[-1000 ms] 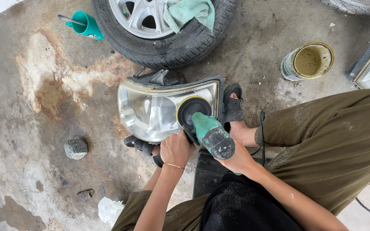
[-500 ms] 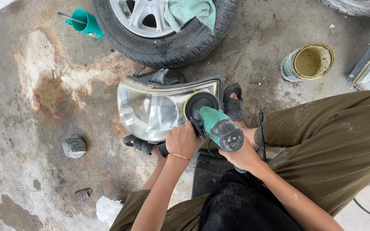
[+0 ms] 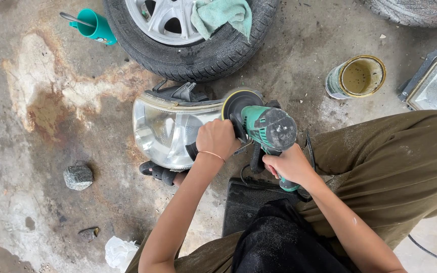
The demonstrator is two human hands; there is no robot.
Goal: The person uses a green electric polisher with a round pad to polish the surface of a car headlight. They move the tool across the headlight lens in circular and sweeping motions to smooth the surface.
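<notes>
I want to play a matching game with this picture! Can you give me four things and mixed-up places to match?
Things:
1. cloth
2. teal cup
3. tin can
4. polisher

Places:
A. held by both hands, pad on the headlight
B. draped on the wheel
C. on the floor, right of the wheel
D. on the floor, left of the wheel

Pairs: 1-B, 2-D, 3-C, 4-A

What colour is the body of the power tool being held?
Green power tool, with a black pad; head view.
</notes>
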